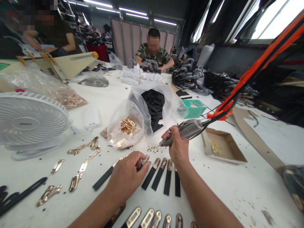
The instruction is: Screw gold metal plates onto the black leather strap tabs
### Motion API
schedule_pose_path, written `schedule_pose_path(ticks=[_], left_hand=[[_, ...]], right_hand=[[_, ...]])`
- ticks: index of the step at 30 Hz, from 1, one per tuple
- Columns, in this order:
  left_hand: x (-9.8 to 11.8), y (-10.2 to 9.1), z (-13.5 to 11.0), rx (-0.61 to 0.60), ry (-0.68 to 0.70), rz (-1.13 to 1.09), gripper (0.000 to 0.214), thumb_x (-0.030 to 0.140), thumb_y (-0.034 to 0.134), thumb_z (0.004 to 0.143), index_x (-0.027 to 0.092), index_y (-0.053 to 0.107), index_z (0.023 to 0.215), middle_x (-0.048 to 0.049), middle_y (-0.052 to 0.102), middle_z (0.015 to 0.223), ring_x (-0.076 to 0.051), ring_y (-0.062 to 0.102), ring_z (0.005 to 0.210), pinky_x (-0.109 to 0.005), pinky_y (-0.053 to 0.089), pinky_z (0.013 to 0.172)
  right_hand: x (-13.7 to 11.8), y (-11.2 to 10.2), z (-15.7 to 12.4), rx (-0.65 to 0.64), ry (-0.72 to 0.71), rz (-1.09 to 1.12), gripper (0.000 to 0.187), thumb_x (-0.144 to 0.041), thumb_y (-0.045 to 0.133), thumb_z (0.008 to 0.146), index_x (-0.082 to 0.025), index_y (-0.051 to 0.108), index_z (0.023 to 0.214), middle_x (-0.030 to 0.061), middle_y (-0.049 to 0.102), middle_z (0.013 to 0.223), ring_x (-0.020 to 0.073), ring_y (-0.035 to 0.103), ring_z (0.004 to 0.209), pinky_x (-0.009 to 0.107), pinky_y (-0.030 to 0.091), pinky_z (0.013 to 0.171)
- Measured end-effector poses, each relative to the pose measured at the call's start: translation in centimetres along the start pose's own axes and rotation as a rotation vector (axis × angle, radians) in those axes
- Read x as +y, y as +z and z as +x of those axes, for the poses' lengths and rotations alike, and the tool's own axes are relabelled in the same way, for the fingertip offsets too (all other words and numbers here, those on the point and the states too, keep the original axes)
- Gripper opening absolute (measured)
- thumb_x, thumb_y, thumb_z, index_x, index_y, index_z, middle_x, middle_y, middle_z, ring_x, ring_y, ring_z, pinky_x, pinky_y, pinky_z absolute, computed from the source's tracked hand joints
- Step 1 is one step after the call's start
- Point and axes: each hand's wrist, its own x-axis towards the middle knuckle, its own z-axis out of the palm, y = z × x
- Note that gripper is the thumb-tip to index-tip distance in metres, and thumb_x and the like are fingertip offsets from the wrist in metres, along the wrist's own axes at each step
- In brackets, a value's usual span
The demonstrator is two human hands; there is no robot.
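My right hand is wrapped round a grey electric screwdriver, whose tip points left at a scatter of tiny screws on the table. My left hand is bent over a black strap with a gold metal end plate; the plate shows between thumb and forefinger, and most of that strap is hidden. Left of this hand lies another plated strap. Several more plated straps lie side by side between my hands. Along the near edge runs a second row of gold-ended straps.
Loose gold plates lie at left, near a white fan. Bags of gold parts and black strips stand ahead. A cardboard tray holds small screws. An orange-wrapped cable crosses the right side. Two people work beyond.
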Motion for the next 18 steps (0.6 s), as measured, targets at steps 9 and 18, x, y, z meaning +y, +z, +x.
schedule_pose_path(ticks=[9,18], left_hand=[[2.9,-0.9,2.7,-0.126,0.006,-0.092,0.032,0.036,0.072,0.086,0.021,0.077,0.114,0.0013,0.072,0.077,-0.021,0.067,0.072,-0.031,0.044,0.069],[3.5,0.2,4.1,-0.047,0.012,-0.159,0.024,0.029,0.079,0.084,0.019,0.081,0.106,-0.0021,0.077,0.089,-0.021,0.070,0.080,-0.032,0.049,0.077]], right_hand=[[-4.0,1.3,-0.6,-0.011,0.003,0.103,0.040,-0.055,0.082,0.088,-0.021,0.062,0.081,-0.0060,0.057,0.061,0.0147,0.059,0.057,0.031,0.054,0.063],[-6.0,2.3,-0.9,0.003,0.046,0.212,0.046,-0.061,0.085,0.082,-0.022,0.060,0.078,-0.0075,0.051,0.058,0.0130,0.055,0.052,0.030,0.051,0.058]])
